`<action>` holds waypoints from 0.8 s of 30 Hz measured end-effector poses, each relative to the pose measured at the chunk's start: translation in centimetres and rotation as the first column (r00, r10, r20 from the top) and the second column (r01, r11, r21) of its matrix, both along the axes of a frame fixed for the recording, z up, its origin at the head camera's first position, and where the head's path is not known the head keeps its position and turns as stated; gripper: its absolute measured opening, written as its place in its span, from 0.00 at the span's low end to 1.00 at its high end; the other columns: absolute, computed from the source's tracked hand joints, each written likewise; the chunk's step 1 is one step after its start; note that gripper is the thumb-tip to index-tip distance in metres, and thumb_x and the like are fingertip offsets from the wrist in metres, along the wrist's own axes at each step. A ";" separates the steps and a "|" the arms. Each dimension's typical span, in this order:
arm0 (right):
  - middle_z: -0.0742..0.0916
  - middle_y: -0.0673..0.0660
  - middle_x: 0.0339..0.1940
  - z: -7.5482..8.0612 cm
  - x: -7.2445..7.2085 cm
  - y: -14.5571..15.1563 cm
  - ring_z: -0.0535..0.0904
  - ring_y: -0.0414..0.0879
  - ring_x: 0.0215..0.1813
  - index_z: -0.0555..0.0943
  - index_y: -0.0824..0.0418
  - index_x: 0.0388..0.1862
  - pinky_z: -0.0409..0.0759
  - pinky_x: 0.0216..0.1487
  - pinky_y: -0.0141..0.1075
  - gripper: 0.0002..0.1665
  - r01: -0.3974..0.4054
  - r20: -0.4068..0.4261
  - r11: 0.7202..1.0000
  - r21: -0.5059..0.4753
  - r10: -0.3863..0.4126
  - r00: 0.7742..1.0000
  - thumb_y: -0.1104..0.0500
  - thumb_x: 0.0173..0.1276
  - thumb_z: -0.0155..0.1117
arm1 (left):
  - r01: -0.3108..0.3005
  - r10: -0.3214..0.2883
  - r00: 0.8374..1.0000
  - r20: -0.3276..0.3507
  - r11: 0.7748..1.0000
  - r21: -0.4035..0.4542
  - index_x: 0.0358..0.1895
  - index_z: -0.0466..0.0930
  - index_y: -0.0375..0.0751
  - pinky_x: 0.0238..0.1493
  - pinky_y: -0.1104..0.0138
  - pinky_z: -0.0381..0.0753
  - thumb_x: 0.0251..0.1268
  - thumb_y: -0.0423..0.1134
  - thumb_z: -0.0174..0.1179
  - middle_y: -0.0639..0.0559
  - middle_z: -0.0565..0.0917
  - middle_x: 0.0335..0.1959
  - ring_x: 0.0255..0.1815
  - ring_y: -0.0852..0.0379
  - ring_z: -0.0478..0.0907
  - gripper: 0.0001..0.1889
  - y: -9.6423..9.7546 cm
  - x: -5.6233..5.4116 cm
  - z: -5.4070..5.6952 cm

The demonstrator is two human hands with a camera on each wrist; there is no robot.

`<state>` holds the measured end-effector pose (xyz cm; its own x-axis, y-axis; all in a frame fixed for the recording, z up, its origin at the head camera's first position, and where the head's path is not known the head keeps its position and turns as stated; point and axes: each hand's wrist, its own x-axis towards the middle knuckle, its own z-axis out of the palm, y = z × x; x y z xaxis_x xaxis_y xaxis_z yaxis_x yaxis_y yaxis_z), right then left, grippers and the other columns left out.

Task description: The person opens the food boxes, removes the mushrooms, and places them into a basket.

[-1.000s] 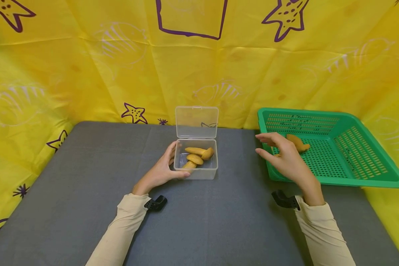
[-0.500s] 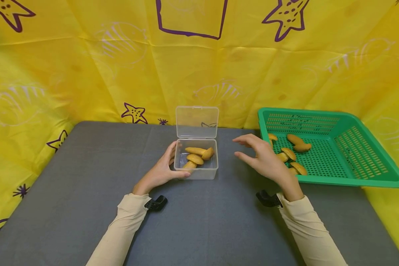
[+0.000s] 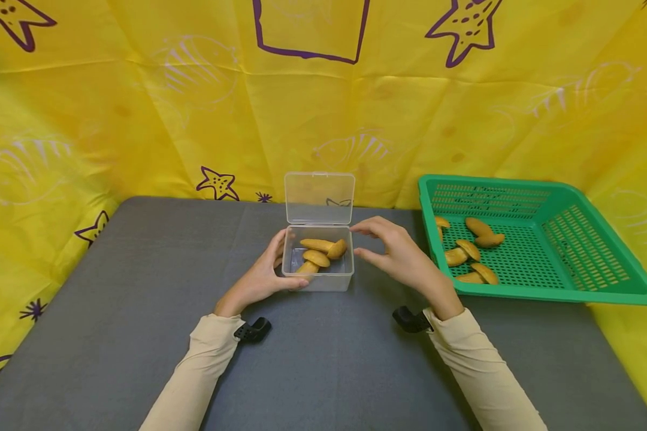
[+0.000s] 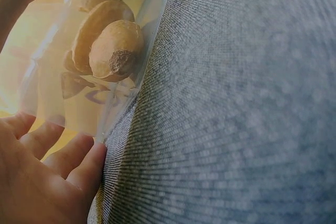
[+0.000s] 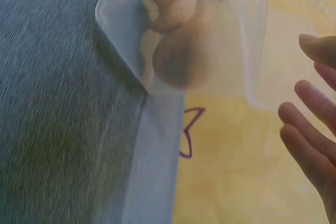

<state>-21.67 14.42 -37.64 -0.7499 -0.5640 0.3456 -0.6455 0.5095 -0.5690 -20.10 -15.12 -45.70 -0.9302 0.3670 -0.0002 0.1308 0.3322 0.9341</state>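
A clear plastic box (image 3: 334,282) with its hinged lid (image 3: 319,197) standing up sits mid-table. Two yellow-brown mushrooms lie inside: one mushroom (image 3: 317,245) sideways at the back, another mushroom (image 3: 316,258) in front of it. My left hand (image 3: 256,281) holds the box's left side, thumb along the front wall and fingers against the left wall; the left wrist view shows those fingers (image 4: 79,156) against the clear plastic. My right hand (image 3: 399,254) is at the box's right rim, thumb and fingers parted with nothing between them. In the right wrist view its fingers (image 5: 310,124) look apart from the wall.
A green plastic basket (image 3: 574,293) stands on the right of the grey-covered table (image 3: 323,371). Several mushrooms (image 3: 485,239) lie in its left part. A yellow patterned cloth (image 3: 323,114) hangs close behind the box and basket.
My right hand has moved left from the basket's left edge to the box's right side, uncovering the mushrooms in the basket. My left hand and the box have stayed put.
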 end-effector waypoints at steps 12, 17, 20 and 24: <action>0.84 0.60 0.55 -0.3 -1.0 -2.7 0.81 0.56 0.57 0.80 0.64 0.59 0.80 0.58 0.48 0.25 -0.065 0.038 0.995 0.081 0.062 0.997 0.61 0.63 0.73 | -0.005 0.005 1.000 0.019 1.000 0.002 0.79 0.40 0.60 0.75 0.44 0.58 0.53 0.45 0.77 0.49 0.50 0.81 0.80 0.44 0.53 0.58 0.1 0.0 0.2; 0.84 0.60 0.55 -0.4 -1.3 -3.6 0.82 0.56 0.55 0.80 0.65 0.59 0.81 0.55 0.49 0.26 -0.079 0.052 0.990 0.114 0.073 0.996 0.62 0.62 0.74 | -0.002 0.002 1.000 0.019 1.000 0.000 0.79 0.40 0.61 0.75 0.43 0.58 0.53 0.45 0.76 0.49 0.50 0.81 0.80 0.44 0.52 0.58 0.0 0.1 0.3; 0.84 0.61 0.55 -0.5 -1.6 -4.2 0.82 0.57 0.55 0.80 0.66 0.59 0.81 0.54 0.49 0.27 -0.093 0.063 0.986 0.135 0.086 0.994 0.64 0.60 0.74 | -0.002 0.002 1.000 0.020 1.000 -0.003 0.79 0.41 0.61 0.75 0.43 0.58 0.53 0.46 0.76 0.49 0.50 0.81 0.80 0.44 0.52 0.58 0.0 0.1 0.3; 0.84 0.61 0.57 -0.8 -1.9 -5.1 0.81 0.55 0.57 0.80 0.66 0.59 0.80 0.57 0.47 0.28 -0.112 0.066 0.972 0.207 0.101 0.993 0.65 0.59 0.75 | 0.003 -0.003 1.000 0.017 1.000 -0.001 0.79 0.41 0.59 0.75 0.44 0.58 0.53 0.45 0.76 0.49 0.50 0.81 0.80 0.44 0.52 0.58 -0.1 0.1 0.2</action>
<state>-23.57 9.37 -38.42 -0.6961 -0.6973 0.1709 -0.6732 0.5513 -0.4928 -20.02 -15.21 -45.46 -0.9290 0.3696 -0.0164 0.1158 0.3325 0.9360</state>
